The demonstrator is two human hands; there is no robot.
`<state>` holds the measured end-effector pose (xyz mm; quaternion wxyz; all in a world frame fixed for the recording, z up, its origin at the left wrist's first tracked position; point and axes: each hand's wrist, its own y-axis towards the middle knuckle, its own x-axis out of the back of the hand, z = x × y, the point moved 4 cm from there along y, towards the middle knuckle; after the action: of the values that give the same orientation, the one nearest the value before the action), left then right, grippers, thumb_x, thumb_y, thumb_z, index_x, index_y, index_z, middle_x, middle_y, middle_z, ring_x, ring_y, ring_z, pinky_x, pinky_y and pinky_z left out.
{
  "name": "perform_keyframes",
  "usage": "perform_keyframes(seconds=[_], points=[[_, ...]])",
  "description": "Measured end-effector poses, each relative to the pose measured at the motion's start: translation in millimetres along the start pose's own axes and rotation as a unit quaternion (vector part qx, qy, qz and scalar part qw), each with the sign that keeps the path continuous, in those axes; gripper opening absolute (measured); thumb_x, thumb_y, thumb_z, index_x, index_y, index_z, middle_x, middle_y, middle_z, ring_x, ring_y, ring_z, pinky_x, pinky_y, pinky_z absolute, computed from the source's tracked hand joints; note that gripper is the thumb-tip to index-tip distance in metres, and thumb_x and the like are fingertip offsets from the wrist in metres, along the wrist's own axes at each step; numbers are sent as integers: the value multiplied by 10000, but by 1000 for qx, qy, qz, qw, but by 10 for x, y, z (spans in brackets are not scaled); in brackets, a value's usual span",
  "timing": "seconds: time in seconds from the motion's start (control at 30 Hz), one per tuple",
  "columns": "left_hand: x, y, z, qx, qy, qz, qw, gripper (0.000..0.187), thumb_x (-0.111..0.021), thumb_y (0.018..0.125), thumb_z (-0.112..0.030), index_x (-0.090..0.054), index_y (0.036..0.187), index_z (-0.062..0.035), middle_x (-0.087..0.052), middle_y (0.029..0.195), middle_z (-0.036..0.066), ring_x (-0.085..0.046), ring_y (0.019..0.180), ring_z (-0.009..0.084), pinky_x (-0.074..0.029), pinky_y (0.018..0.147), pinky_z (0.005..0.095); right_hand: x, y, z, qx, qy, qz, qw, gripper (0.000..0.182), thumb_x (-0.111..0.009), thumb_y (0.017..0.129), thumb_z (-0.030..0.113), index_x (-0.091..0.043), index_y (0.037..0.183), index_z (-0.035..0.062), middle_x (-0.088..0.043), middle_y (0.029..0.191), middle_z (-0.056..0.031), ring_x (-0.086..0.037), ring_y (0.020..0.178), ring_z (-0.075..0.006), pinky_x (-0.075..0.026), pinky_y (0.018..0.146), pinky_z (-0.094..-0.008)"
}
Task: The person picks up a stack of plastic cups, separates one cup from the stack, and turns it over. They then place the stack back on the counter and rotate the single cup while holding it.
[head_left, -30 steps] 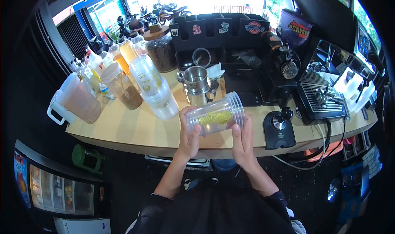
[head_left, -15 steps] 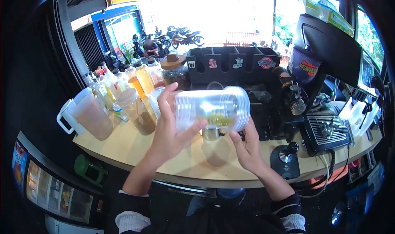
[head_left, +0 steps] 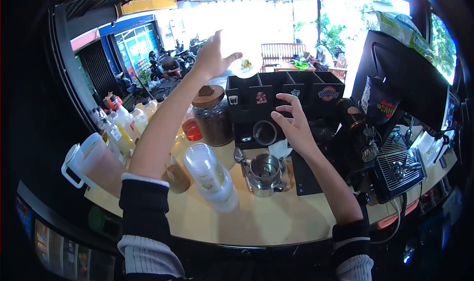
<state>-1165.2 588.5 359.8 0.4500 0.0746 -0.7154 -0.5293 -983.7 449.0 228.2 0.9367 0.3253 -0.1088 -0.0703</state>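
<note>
My left hand (head_left: pixel 213 60) is raised beyond the counter's back, above the black organizer (head_left: pixel 269 96). It grips a clear plastic cup (head_left: pixel 245 67) with a yellow-green print, washed out by the bright background. My right hand (head_left: pixel 295 125) hovers in front of the organizer, its fingers apart and curved, holding nothing. Below stands a stack of clear plastic cups (head_left: pixel 207 175) with a gold print. To its right are a stainless steel pitcher (head_left: pixel 266 175) and a spoon (head_left: pixel 242 162); a small round dark-centred item (head_left: pixel 264 133) is behind them.
A lidded jar of dark contents (head_left: pixel 213 118) stands left of the organizer. Jugs (head_left: pixel 101 155) and several bottles (head_left: pixel 118 128) line the counter's left side. An espresso machine (head_left: pixel 395 157) and a grinder (head_left: pixel 363 128) occupy the right. A person sits at a table outside.
The cup stack left my hands and now stands on the counter. My left hand rose forward with one cup, and my right hand let go and moved up. The view shifted.
</note>
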Motion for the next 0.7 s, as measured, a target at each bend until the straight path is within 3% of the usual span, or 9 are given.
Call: perform_keyframes(seconds=[0.2,0.23,0.33,0.37,0.5,0.6,0.7], points=[[-633,203,350,42,70,177,981,807,-691,745,-435,-305,1318,-20,-447,1275,226,-475,1158,341,-396,967,418,-39,74,-22,-58,-10,28,998,398,-582,833,135,-430,1193,62,-409,1168,-100,-472,1042,-195,-464,781,-296],[-708,216,407,40,50,217,974,876,-652,721,-542,-280,1357,-68,-445,1278,228,-449,1193,346,-373,980,471,-42,80,-46,-60,-14,29,998,395,-583,832,129,-433,1192,62,-411,1168,-99,-475,1042,-193,-465,782,-297],[-768,234,393,18,75,207,975,793,-658,749,-484,-312,1344,-90,-473,1277,182,-453,1196,310,-384,979,428,-64,100,-126,-66,-16,31,997,389,-585,830,120,-439,1185,61,-416,1169,-97,-481,1040,-190,-464,782,-296],[-780,255,390,9,75,222,972,788,-640,748,-517,-316,1351,-126,-478,1289,154,-444,1210,298,-350,1000,458,-78,101,-152,-69,-13,30,997,384,-587,829,116,-443,1181,60,-421,1169,-95,-484,1038,-188,-464,780,-294],[-627,286,274,3,33,286,957,822,-651,728,-546,-326,1349,-116,-464,1304,168,-431,1225,293,-269,1023,536,-126,117,-243,-72,-11,38,997,377,-589,827,113,-449,1173,58,-427,1178,-90,-487,1037,-184,-464,775,-289],[-660,247,310,0,45,306,951,817,-662,722,-537,-339,1339,-111,-476,1286,180,-449,1206,296,-302,1021,490,-150,130,-226,-28,-18,42,999,370,-586,828,109,-453,1169,55,-429,1190,-84,-486,1038,-181,-463,772,-287],[-833,169,397,-22,-7,342,940,799,-679,720,-507,-354,1327,-102,-500,1256,179,-476,1174,300,-340,1011,416,-159,115,-236,-83,-11,53,995,368,-585,828,111,-457,1167,53,-428,1197,-79,-485,1038,-183,-458,777,-292]])
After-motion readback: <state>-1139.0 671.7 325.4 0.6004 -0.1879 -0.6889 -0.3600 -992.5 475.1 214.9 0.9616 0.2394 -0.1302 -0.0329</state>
